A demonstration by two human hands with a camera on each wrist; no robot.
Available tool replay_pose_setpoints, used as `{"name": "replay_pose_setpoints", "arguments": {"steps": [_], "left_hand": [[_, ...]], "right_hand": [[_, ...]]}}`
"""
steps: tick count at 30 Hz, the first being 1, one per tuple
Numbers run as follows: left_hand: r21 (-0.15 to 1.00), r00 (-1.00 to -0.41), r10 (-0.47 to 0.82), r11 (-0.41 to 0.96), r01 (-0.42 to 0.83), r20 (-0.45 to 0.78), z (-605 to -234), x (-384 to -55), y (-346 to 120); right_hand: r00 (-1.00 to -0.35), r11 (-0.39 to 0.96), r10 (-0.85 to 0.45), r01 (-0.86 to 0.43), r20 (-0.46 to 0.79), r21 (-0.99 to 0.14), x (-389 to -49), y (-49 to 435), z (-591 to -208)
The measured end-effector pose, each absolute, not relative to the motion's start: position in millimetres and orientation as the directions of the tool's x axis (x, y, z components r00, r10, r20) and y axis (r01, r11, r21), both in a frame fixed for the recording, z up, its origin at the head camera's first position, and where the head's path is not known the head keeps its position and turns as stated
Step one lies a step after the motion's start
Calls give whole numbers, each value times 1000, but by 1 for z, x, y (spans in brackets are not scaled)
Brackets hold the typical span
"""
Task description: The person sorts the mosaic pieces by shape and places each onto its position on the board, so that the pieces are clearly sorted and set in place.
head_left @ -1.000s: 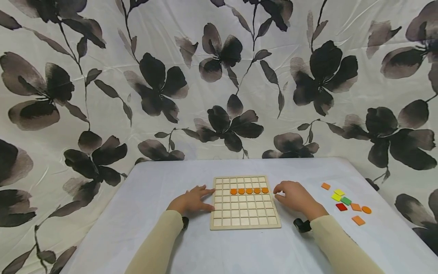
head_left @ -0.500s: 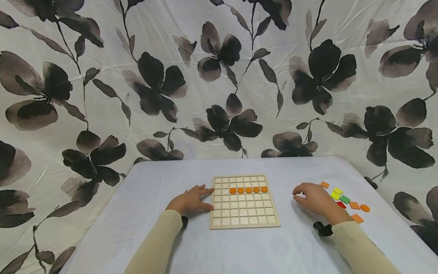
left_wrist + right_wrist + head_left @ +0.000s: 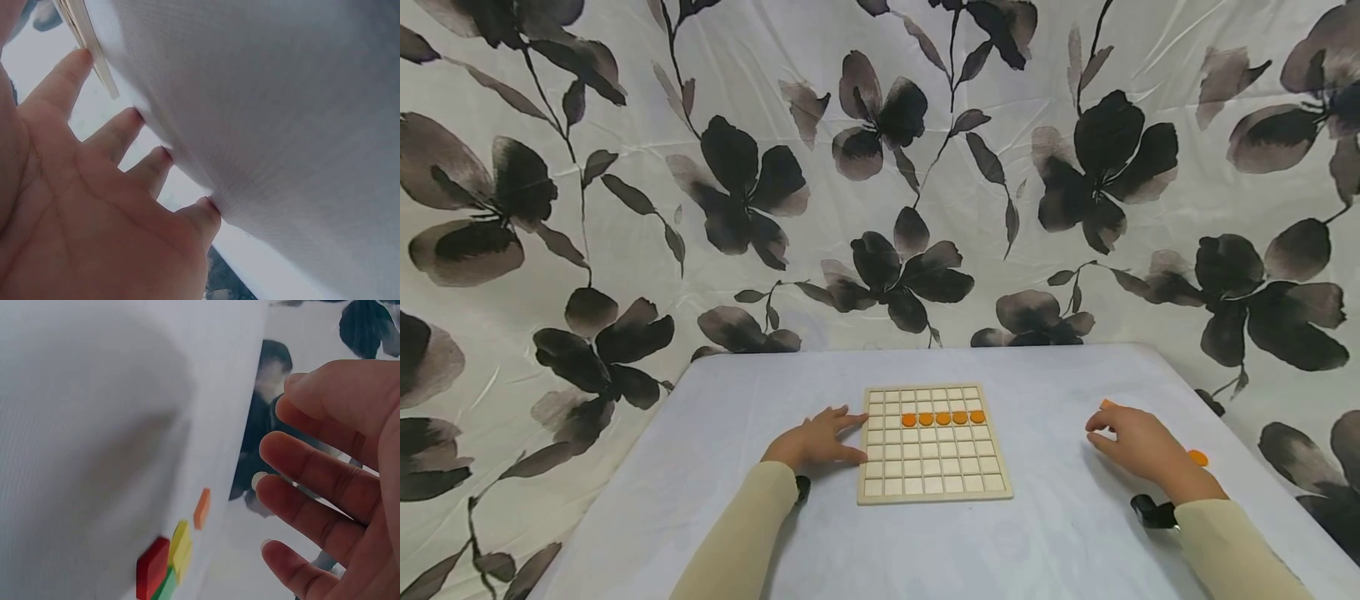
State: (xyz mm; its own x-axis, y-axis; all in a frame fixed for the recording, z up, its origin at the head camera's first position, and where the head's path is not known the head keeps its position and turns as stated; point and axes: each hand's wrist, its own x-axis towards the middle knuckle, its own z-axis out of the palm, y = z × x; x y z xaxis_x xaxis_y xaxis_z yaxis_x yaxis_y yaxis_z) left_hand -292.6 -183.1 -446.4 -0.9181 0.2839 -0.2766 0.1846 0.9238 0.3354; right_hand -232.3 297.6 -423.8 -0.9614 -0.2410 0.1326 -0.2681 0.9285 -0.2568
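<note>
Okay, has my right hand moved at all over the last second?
Yes. In the head view, your right hand has moved rightward, farther from the wooden grid board.

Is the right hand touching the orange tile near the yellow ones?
Apart. In the head view they overlap, but the right wrist view shows an open gap between the right hand and the orange tile.

A white cloth-covered table (image 3: 925, 550), its weave showing up close, bears a light wooden grid board (image 3: 934, 467) lying flat near the middle. Well apart to the right lie a red tile (image 3: 152, 569), yellow tiles (image 3: 180, 544) and a green tile (image 3: 165, 585) bunched together, an orange tile (image 3: 202, 509) near them, and an orange disc (image 3: 1198, 457).
</note>
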Motion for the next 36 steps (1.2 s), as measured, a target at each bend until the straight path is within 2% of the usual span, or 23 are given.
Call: {"name": "replay_pose_setpoints", "arguments": {"steps": [6,20,36], "left_hand": [[331,-920,280,926,183,-274,-451,-293,-184],[327,-915,293,924,197,-276,-449,-295,-184],[320,-917,286,928,192,-279,-445,-292,-182]], "right_hand": [[-966,928,-215,-249,146,-276,-227,313,-421],[-993,941,-110,-88,-49,-327,-222,341,-411],[-994,943,-38,-3,-98,-334,-215,379,-418]]}}
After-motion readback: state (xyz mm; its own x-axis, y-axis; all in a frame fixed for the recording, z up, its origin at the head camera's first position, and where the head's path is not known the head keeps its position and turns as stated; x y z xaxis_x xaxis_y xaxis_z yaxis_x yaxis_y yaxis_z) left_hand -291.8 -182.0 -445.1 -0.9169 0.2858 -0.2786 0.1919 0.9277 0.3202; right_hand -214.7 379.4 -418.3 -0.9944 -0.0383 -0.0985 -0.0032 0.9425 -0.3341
